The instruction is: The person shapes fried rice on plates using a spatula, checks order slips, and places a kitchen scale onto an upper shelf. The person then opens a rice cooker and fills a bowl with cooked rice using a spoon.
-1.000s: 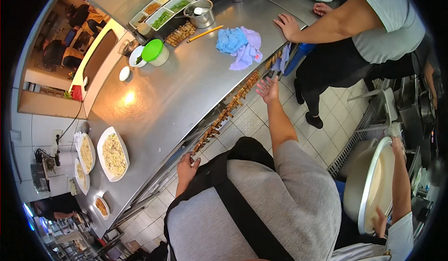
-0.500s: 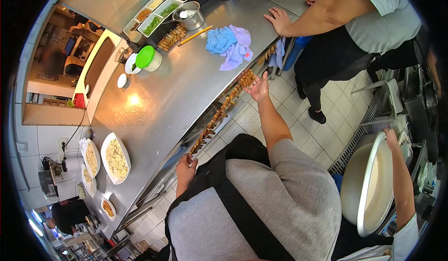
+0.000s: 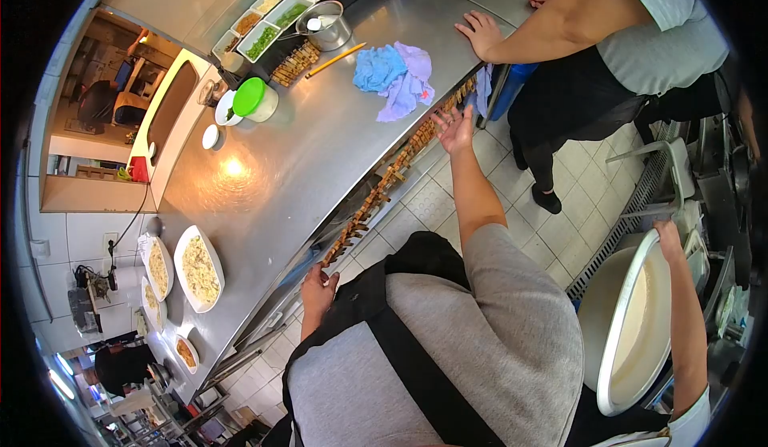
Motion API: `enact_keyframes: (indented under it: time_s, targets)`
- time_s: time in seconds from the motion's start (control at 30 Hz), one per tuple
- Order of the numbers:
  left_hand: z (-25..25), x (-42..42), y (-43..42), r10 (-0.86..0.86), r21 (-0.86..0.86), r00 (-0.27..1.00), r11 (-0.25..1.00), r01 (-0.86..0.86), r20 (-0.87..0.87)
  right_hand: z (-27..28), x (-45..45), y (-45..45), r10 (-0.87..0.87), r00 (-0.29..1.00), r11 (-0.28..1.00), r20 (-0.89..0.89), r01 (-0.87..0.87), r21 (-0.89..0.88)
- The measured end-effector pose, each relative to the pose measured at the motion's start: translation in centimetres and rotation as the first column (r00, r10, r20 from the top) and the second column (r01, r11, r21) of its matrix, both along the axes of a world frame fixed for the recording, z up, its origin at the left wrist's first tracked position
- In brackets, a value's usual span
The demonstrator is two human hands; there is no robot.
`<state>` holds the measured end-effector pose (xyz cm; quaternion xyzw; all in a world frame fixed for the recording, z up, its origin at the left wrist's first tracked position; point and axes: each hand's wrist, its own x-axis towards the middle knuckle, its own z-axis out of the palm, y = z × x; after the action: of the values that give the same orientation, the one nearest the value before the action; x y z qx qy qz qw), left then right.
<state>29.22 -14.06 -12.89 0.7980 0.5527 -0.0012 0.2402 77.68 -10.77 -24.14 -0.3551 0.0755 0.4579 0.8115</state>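
A long row of small brown wooden clips [image 3: 374, 199] runs along the near edge of the steel counter [image 3: 276, 183]. My left hand [image 3: 318, 289] is at the row's lower left end, fingers curled in at the edge; what is between them is too small to make out. Beside the row's upper right part, my right hand [image 3: 454, 131] is open, palm up and fingers spread, with nothing on it. Blue and purple cloths [image 3: 396, 75] lie crumpled on the counter above that hand.
On the counter are a green-lidded tub [image 3: 256, 99], a yellow pencil [image 3: 336, 61], a metal pot [image 3: 324, 27] and dishes of food [image 3: 200, 269]. A co-worker's hand [image 3: 480, 35] leans on the counter at upper right. Another person's hand [image 3: 670, 239] holds a large basin [image 3: 596, 319].
My right hand came in against the row, then shifted up and right along it, still open. My left hand stays at the row's end. The other person's second hand is no longer visible in the basin.
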Motion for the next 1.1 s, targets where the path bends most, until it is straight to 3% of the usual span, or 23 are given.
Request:
enact_keyframes:
  time_s: [0.13,0.33,0.37,0.43,0.47,0.53,0.6,0.63,0.67,0.73,0.8,0.87,0.97,1.03,1.1]
  targets:
    - [0.4,0.4,-0.1,0.013,-0.006,1.000,1.000,-0.013,-0.010,0.7,0.1,0.2,-0.105,0.987,0.994,-0.119,0.108,0.013]
    - [0.3,0.3,0.1,-0.013,-0.042,0.993,0.999,0.009,-0.117,-2.3,0.2,-0.3,-0.133,0.989,0.991,-0.069,0.132,-0.005]
    - [0.0,0.3,0.4,-0.022,-0.056,0.990,0.998,0.015,-0.136,-2.2,0.2,-0.3,-0.222,0.967,0.973,-0.127,0.211,-0.090]
    - [0.3,0.5,0.9,-0.025,-0.097,0.985,0.995,0.009,-0.171,-4.2,1.0,-1.7,-0.182,0.983,0.979,-0.006,0.181,-0.097]
    - [0.2,0.6,1.3,-0.048,-0.106,0.990,0.994,0.033,-0.135,-4.2,1.0,-2.9,-0.132,0.978,0.983,0.164,0.150,-0.103]
    - [0.3,1.0,2.1,-0.056,-0.111,0.993,0.993,0.045,-0.100,-3.9,1.6,-4.2,-0.078,0.970,0.982,0.232,0.115,-0.150]
    - [-1.2,1.3,2.8,-0.077,-0.069,0.997,0.995,0.077,0.001,-3.0,1.7,-5.8,-0.063,0.983,0.993,0.172,0.079,-0.089]
    - [-0.1,2.3,3.0,-0.089,-0.108,0.995,0.991,0.084,-0.037,-2.6,1.7,-6.9,-0.051,0.987,0.999,0.150,0.053,-0.013]
    - [0.8,3.6,3.1,-0.113,-0.156,0.991,0.982,0.102,-0.067,-0.6,0.9,-7.2,-0.109,0.994,0.994,0.008,0.109,0.017]
    - [-0.5,5.2,3.6,-0.141,-0.214,0.985,0.970,0.118,-0.096,0.5,0.0,-8.7,0.191,0.980,0.945,0.053,-0.198,0.260]
    - [-0.9,5.8,3.2,-0.196,-0.129,0.981,0.973,0.194,-0.006,4.3,-3.1,-8.2,0.443,0.879,0.846,0.177,-0.476,0.242]
    - [-1.2,6.0,2.5,-0.234,0.086,0.971,0.970,0.229,0.047,10.1,-8.8,-6.4,0.578,0.739,0.737,0.345,-0.655,0.169]
    - [0.2,4.9,2.2,-0.165,0.009,0.898,0.984,0.177,0.409,13.6,-15.2,-1.9,0.719,0.424,0.560,0.551,-0.822,-0.098]
    - [1.7,3.0,1.7,-0.070,-0.034,0.781,0.993,0.116,0.621,15.9,-20.7,0.7,0.739,0.158,0.438,0.655,-0.851,-0.289]
    - [4.0,-0.5,1.9,0.104,-0.177,0.742,0.984,0.019,0.662,16.9,-26.2,3.0,0.745,0.024,0.304,0.667,-0.902,-0.307]
